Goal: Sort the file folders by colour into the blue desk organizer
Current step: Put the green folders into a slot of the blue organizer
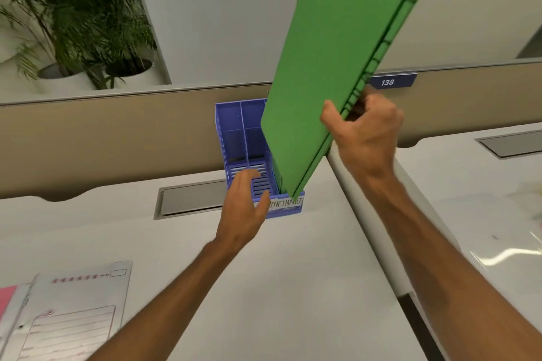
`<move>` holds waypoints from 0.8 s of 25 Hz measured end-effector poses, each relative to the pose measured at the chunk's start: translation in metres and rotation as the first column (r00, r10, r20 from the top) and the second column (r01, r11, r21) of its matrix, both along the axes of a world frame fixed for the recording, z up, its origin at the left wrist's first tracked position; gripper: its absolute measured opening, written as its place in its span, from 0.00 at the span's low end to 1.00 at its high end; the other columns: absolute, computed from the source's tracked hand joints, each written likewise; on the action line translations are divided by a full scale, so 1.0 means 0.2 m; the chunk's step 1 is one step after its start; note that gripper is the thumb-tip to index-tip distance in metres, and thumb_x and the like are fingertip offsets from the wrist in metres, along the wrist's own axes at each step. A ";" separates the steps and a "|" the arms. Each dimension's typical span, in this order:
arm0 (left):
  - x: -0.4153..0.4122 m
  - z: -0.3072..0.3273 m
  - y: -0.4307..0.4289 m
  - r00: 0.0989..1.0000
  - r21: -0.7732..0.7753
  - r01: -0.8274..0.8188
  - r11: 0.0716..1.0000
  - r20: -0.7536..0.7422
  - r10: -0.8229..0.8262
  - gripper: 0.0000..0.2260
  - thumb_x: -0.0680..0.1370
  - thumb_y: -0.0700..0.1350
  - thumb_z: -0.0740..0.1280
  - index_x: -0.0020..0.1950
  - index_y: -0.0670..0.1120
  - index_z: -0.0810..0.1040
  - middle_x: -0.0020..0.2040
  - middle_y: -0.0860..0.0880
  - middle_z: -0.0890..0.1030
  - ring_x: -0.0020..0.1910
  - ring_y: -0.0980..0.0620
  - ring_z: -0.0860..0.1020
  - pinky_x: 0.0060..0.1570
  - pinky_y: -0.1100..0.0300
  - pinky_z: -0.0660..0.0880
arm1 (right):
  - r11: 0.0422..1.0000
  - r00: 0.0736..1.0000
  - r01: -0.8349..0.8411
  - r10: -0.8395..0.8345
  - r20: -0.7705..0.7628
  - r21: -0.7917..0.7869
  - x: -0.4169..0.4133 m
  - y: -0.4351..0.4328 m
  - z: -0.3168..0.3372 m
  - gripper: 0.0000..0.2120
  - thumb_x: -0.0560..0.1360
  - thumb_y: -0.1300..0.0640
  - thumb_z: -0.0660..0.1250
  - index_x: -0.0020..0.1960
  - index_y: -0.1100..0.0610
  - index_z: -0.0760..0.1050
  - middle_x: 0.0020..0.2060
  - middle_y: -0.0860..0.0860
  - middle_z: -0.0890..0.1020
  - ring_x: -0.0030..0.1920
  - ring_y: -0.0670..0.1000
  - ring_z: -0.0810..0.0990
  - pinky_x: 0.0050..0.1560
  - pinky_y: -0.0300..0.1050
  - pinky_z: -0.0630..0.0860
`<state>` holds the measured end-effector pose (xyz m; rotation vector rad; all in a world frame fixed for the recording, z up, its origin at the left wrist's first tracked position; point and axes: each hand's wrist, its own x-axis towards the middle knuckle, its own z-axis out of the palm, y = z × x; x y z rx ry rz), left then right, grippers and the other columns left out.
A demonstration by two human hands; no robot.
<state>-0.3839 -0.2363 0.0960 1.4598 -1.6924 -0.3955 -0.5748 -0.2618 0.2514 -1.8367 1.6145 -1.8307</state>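
Right hand (363, 138) gripping green file folders (331, 67), corner in three-o'clock slot of blue desk organizer (231, 132), left hand (245, 208) relaxed, at its six-o'clock edge

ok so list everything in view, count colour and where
organizer: one, blue, on the desk against the divider
folder: one, green, tilted, lower corner in organizer's right slot
plants: two, green, top left
number plate: one, blue, on the divider
form: one, white with red print, bottom left
cable hatches: two, grey, one per desk
left grip: one, bare hand, open at organizer front
right grip: one, bare hand, holding folder's edge
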 end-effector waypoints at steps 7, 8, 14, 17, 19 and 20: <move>-0.26 0.18 -0.43 0.964 0.087 -0.025 0.996 0.266 0.001 0.31 0.76 0.46 0.71 0.75 0.46 0.61 0.72 0.46 0.66 0.69 0.47 0.68 0.67 0.51 0.70 | 0.990 0.999 0.004 -0.010 -0.045 -0.140 -0.27 -0.22 0.07 0.06 0.72 0.54 0.72 0.44 0.57 0.80 0.32 0.37 0.76 0.29 0.32 0.75 0.33 0.20 0.64; -0.28 0.20 -0.48 0.946 0.117 -0.038 0.992 0.323 -0.002 0.33 0.75 0.47 0.72 0.76 0.47 0.59 0.74 0.45 0.63 0.70 0.45 0.67 0.66 0.48 0.71 | 0.991 0.998 0.000 -0.008 -0.063 -0.137 -0.28 -0.26 0.05 0.07 0.72 0.54 0.72 0.45 0.58 0.80 0.32 0.39 0.77 0.28 0.35 0.75 0.34 0.20 0.64; -0.35 0.15 -0.67 0.856 0.266 -0.169 0.949 0.517 0.007 0.35 0.77 0.50 0.70 0.78 0.55 0.54 0.79 0.40 0.52 0.75 0.40 0.61 0.66 0.39 0.70 | 0.994 0.981 -0.101 0.094 -0.167 -0.034 -0.25 -0.47 -0.23 0.09 0.74 0.58 0.71 0.52 0.62 0.80 0.38 0.47 0.82 0.29 0.44 0.76 0.36 0.19 0.69; -0.34 0.11 -0.70 0.838 0.202 -0.202 0.958 0.543 0.062 0.28 0.79 0.47 0.67 0.77 0.53 0.59 0.76 0.41 0.60 0.68 0.41 0.70 0.58 0.45 0.77 | 0.992 0.974 -0.130 0.127 -0.187 -0.003 -0.19 -0.56 -0.34 0.08 0.75 0.60 0.71 0.52 0.63 0.79 0.36 0.45 0.79 0.26 0.38 0.72 0.33 0.17 0.66; -0.32 0.09 -0.71 0.849 0.147 -0.170 0.974 0.523 0.070 0.25 0.80 0.46 0.65 0.75 0.51 0.61 0.72 0.45 0.66 0.60 0.44 0.76 0.50 0.48 0.80 | 0.992 0.972 -0.127 0.125 -0.199 0.002 -0.15 -0.61 -0.40 0.07 0.75 0.60 0.71 0.50 0.63 0.79 0.32 0.45 0.77 0.24 0.38 0.70 0.31 0.18 0.66; -0.31 0.08 -0.71 0.852 0.133 -0.162 0.978 0.520 0.070 0.24 0.80 0.45 0.65 0.74 0.51 0.62 0.72 0.46 0.67 0.59 0.45 0.76 0.49 0.48 0.80 | 0.993 0.971 -0.121 0.120 -0.207 0.007 -0.12 -0.64 -0.44 0.07 0.75 0.59 0.71 0.49 0.63 0.79 0.31 0.47 0.78 0.23 0.41 0.70 0.31 0.22 0.69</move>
